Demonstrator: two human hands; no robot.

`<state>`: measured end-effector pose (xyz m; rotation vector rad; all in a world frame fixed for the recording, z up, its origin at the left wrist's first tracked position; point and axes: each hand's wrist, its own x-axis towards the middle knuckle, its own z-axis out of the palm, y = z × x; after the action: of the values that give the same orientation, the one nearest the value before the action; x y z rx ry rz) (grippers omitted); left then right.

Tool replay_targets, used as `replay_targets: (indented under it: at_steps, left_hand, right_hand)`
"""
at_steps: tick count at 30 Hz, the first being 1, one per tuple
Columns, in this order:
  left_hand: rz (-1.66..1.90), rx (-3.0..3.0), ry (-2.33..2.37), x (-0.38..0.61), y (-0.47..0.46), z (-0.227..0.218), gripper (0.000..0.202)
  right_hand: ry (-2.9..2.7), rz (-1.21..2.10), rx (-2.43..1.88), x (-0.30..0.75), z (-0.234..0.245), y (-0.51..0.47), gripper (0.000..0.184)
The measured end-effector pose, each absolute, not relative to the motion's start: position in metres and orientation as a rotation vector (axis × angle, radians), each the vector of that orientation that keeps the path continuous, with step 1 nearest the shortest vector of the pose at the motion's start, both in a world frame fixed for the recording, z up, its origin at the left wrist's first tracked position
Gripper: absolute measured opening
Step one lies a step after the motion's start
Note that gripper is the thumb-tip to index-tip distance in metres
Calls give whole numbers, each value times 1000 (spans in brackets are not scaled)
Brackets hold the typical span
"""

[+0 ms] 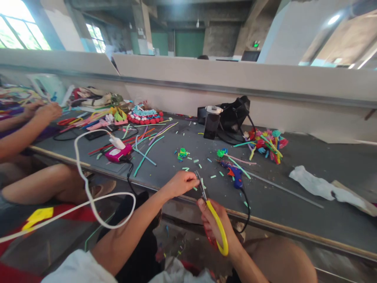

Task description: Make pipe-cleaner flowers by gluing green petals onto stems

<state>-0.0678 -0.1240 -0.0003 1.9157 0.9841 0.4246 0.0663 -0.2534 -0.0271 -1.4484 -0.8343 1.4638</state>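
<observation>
My right hand (212, 224) is closed around the yellow handles of a pair of scissors (216, 224), whose blades point up and away over the table's near edge. My left hand (181, 182) is pinched shut just left of the blade tips, holding something too small to make out. Short green cut pieces (194, 161) lie scattered on the grey table (294, 196) right in front of both hands. A blue glue gun (234, 173) lies just right of the blades.
A pink glue gun (118, 152) with a white cable sits to the left among long coloured strips. A pile of colourful flowers (265, 143), a black bag (235, 114) and a white cloth (315, 182) lie to the right. Another person's hands (44, 112) work at far left.
</observation>
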Motion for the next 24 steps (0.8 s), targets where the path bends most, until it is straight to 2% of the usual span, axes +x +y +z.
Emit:
replay_targets:
  at_steps: [4,8,13,20,24]
  left_hand:
    - [530,1967,1090,-80,-115,2,33]
    - [741,2036,1443,-104,-93,8,28]
    - [643,2147,1808,-116,-45,13,15]
    - [679,2060,1874,-92,58,9,20]
    - [629,1962,1898,-79,114,3,33]
  right_hand:
    - [-789,1576,-1420,70,-22,-254,65]
    - [-731,1629,-1321,86,-19,-258,61]
    - [-642,1536,-1148,118,-21,-256,54]
    - [-520,1378,-1045,147,-27,-240,45]
    - [-477,1398,-1044,141,-23,-236,49]
